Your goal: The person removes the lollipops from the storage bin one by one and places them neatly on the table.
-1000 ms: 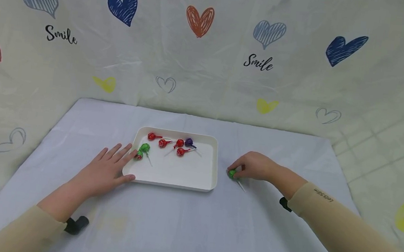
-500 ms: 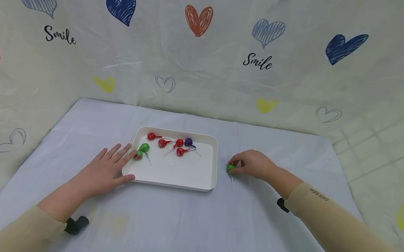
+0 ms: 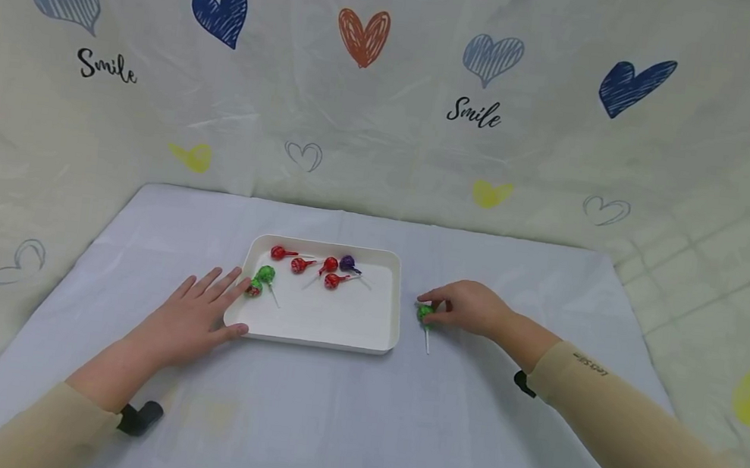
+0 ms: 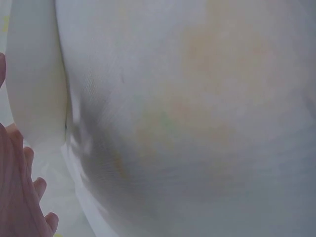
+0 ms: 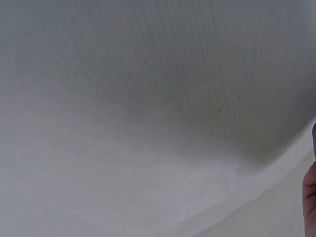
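Note:
My left hand (image 3: 191,319) lies with fingers spread at the left end of a white tray (image 3: 317,327), its fingertips over the rim and the thumb at the near left corner. In the left wrist view, fingers (image 4: 39,187) show beside the tray's side (image 4: 37,79). Right of the tray, a green-wrapped lollipop (image 3: 424,313) lies on the cloth, its stick pointing toward me. My right hand (image 3: 470,307) is over it, index finger stretched past the candy head and thumb beside it. Only a sliver of that hand (image 5: 310,197) shows in the right wrist view.
Inside the tray are several red lollipops (image 3: 298,265), a purple lollipop (image 3: 347,263) and a green lollipop (image 3: 265,274) next to a red-and-green lollipop (image 3: 254,288). A white cloth (image 3: 327,427) covers the table. Behind it hangs a sheet (image 3: 399,137) printed with hearts.
The green lollipop outside the tray has turned, its stick swinging from lower right to nearly straight toward me. The right index finger has straightened away from it. The left hand has stayed put.

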Demonstrator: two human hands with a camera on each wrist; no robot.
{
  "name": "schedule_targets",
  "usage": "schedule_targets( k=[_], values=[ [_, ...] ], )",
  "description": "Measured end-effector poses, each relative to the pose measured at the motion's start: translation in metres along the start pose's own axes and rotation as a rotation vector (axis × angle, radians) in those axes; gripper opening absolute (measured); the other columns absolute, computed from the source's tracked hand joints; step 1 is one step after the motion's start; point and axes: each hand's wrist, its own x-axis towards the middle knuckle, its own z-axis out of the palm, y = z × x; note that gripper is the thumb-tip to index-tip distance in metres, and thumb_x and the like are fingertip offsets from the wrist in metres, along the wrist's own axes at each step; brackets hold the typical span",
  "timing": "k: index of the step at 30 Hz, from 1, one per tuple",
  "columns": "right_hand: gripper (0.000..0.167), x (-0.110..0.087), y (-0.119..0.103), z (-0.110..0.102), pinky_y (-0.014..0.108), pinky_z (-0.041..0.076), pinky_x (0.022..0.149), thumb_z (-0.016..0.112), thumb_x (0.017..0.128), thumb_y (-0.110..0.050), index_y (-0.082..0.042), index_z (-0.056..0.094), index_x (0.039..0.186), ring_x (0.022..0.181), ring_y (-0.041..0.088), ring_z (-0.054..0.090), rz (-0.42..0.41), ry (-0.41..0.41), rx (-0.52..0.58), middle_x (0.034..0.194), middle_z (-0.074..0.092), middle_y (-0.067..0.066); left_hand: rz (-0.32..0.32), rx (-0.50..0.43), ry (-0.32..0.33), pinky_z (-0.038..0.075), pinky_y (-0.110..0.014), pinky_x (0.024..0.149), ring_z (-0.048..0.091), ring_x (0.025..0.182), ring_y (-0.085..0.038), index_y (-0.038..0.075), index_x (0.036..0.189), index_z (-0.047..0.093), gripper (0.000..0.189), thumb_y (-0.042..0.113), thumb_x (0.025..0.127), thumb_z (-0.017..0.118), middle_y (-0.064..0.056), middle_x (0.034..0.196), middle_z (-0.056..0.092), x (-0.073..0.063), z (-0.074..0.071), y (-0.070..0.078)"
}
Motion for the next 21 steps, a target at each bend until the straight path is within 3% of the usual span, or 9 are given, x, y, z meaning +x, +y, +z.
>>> schedule_targets(
  k=[11,21],
  values=[
    [0.038,-0.0024,0.006,-0.0004,0.028,0.049,0.072,0.077,0.087,-0.034,-0.027,0.072,0.124,0.076,0.004,0.057,-0.001,-0.008,0.015,0.111,0.071,-0.012,-0.003,-0.001,0.002,0.006,-0.063,0.117,0.009,0.15,-0.04,0.014,0.16,0.02,0.087,0.063,0.095,0.052,-0.011,0.165,0.014,-0.0008,-0.0011,0.0002],
    [0.03,0.003,-0.0005,-0.0035,0.027,0.049,0.073,0.078,0.086,-0.031,-0.027,0.076,0.116,0.078,0.004,0.058,-0.037,-0.026,0.002,0.105,0.072,-0.012,-0.006,-0.013,0.009,0.006,-0.063,0.117,0.01,0.15,-0.04,0.014,0.159,0.023,0.089,0.066,0.093,0.052,-0.01,0.165,0.015,-0.0007,-0.0008,0.0005]
  ],
)
